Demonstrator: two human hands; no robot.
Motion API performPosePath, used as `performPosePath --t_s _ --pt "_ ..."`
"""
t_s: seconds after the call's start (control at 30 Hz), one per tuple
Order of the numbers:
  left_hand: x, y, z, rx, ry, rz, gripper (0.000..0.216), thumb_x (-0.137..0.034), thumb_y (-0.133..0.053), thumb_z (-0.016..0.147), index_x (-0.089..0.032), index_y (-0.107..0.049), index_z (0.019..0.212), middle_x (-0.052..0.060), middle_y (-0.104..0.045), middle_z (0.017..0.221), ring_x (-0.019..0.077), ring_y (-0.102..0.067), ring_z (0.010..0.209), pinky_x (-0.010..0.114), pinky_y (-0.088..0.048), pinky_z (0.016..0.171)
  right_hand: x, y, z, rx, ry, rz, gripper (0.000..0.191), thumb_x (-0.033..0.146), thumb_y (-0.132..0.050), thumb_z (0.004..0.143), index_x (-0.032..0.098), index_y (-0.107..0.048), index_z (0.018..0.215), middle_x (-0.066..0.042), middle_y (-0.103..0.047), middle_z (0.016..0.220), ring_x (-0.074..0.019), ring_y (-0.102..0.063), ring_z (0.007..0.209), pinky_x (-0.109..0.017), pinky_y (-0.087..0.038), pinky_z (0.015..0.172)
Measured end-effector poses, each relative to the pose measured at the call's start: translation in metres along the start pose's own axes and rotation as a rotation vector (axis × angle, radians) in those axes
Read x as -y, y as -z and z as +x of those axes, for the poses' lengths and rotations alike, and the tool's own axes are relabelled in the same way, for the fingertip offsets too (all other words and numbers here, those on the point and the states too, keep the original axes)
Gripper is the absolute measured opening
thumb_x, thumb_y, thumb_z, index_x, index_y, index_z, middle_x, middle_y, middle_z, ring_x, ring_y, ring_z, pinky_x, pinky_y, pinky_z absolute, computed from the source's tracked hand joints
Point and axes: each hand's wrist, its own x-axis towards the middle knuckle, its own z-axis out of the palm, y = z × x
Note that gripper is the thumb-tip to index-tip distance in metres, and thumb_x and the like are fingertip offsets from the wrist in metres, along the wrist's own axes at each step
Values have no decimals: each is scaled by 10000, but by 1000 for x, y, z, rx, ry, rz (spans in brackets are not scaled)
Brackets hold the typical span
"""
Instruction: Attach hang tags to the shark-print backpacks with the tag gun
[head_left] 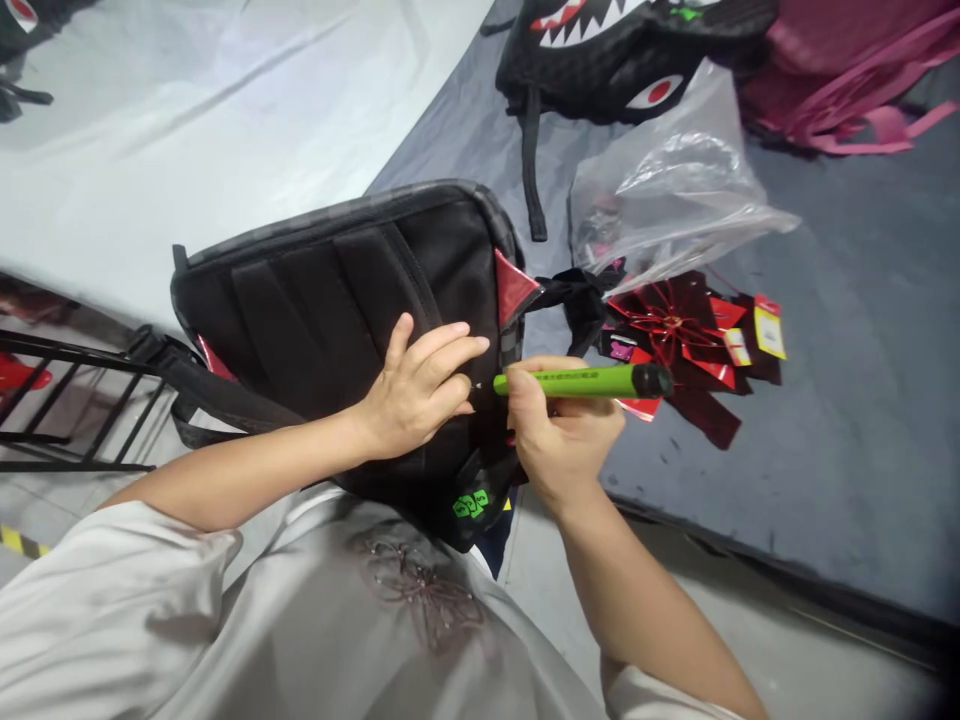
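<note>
A black backpack (300, 300) lies with its padded back panel up, across the table edge and against my body. It has red corner patches and a green print on a black flap. My left hand (420, 385) rests on the panel, fingers stretched out and pressing lightly on the fabric. In my right hand (562, 430) is a green pen-shaped tool (577, 382) with a black rear end. Its front end points left, toward my left fingertips at the bag's side. A small bright glint shows between the two; whether it is the tool's tip I cannot tell.
Right of the bag lie a pile of red and black tags (675, 325) and a crumpled clear plastic bag (675, 190). Farther back are a black bag with a toothed face (600, 70) and a pink bag (840, 80). A black metal rack (82, 400) stands at left.
</note>
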Motion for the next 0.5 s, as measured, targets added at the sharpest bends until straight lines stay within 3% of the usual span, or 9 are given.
performPosePath --t_s 0.2,0.5 --pt "0 -4 1 55 60 -135 128 -299 -533 949 -232 -636 912 57 -629 1290 258 -481 1358 598 -64 1274 -1 1 8 114 195 -156 182 337 -627 927 198 -670 818 -21 -730 791 -151 -673 613 -270 -521 566" --pt "0 -7 3 66 113 -146 182 -353 -489 974 -249 -630 924 42 -642 1221 236 -521 1299 567 -182 1270 2 4 22 291 250 -351 290 422 -571 955 195 -685 816 -45 -721 766 -167 -654 621 -283 -491 579"
